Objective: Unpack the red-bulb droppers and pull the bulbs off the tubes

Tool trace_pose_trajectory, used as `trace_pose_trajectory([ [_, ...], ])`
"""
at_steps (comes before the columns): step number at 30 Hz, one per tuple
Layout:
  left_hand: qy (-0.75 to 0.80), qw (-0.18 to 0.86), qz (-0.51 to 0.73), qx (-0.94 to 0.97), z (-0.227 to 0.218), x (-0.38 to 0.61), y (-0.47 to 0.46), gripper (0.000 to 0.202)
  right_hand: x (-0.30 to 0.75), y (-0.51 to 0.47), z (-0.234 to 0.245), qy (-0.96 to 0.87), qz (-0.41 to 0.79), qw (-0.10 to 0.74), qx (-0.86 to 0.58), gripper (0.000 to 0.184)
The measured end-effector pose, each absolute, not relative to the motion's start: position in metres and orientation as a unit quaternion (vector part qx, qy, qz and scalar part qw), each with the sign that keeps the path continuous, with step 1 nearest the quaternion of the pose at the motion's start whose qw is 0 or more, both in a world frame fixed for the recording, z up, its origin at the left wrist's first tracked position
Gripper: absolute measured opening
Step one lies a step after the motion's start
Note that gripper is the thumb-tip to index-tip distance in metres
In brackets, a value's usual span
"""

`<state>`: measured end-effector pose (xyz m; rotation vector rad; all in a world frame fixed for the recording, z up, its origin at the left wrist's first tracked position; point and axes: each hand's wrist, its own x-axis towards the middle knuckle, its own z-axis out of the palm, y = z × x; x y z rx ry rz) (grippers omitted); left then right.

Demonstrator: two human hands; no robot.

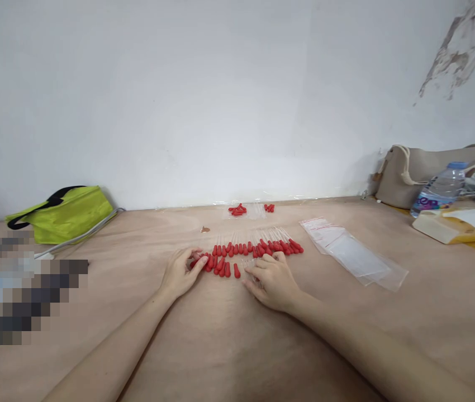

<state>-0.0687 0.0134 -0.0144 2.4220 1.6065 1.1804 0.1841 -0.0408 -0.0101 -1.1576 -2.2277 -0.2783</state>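
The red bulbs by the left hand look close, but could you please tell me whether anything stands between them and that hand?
Nothing visible does: the left hand is right at the leftmost red bulbs, touching or nearly touching them. The clear plastic bags lie well to the right.

Bare forearms (122,339) slant inward from the near side — bare left hand (180,273) curled, bare right hand (276,283) palm-down, fingers (259,272) pointing left.
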Motion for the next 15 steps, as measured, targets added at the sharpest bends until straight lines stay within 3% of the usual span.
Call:
trace_pose_trajectory([
  [8, 0.523, 0.02, 0.376, 0.765, -0.015, -0.071, 0.015, 0.027, 0.186, -0.044, -0.011, -0.856, -0.073, 0.268, -0.436, 0.034],
  [15, 0.551, 0.093, 0.398, 0.728, -0.016, -0.072, 0.015, 0.032, 0.204, -0.046, -0.001, -0.85, -0.125, 0.29, -0.421, 0.03],
])
